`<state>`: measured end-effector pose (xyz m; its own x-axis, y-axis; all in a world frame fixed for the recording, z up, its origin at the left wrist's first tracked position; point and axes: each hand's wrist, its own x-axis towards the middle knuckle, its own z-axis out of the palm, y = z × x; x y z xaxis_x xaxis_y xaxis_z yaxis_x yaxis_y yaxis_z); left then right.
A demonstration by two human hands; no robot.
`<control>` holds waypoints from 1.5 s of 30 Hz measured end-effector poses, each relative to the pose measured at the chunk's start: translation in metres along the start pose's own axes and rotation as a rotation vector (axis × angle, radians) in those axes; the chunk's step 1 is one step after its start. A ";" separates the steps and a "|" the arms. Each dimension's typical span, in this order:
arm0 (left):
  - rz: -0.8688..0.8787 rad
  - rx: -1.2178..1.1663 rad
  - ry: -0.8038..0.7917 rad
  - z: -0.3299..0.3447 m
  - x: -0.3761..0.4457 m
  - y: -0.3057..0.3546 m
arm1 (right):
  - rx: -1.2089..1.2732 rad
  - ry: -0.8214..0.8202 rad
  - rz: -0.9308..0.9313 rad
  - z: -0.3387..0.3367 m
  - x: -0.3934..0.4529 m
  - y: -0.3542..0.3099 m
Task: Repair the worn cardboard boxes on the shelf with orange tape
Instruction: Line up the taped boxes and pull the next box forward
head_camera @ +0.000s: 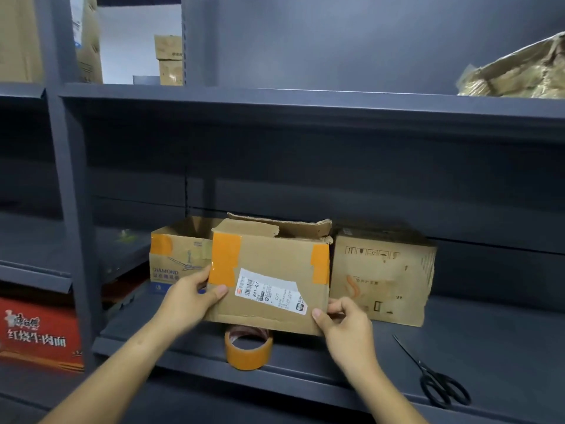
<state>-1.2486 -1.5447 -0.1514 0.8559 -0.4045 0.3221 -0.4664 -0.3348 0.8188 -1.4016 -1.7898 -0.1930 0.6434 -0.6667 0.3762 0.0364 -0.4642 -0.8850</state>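
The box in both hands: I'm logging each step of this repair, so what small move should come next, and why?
Probably set the middle box back down on the shelf. Both front corners already carry orange tape, while the left hand and right hand hold it lifted above the tape roll. The right box shows no orange tape, so freeing the hands seems sensible.

Both bare forearms reach forward. Left hand (189,296) grips the box (269,289) at its left edge, right hand (344,324) pinches its lower right corner.
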 end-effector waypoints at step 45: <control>-0.243 0.307 0.149 0.116 0.104 -0.032 | -0.327 -0.097 0.143 0.056 0.085 0.064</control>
<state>-1.1708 -1.6746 -0.1993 0.9617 -0.1622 0.2208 -0.2724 -0.6523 0.7073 -1.3020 -1.8439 -0.2328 0.6946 -0.6871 0.2134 -0.2952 -0.5426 -0.7864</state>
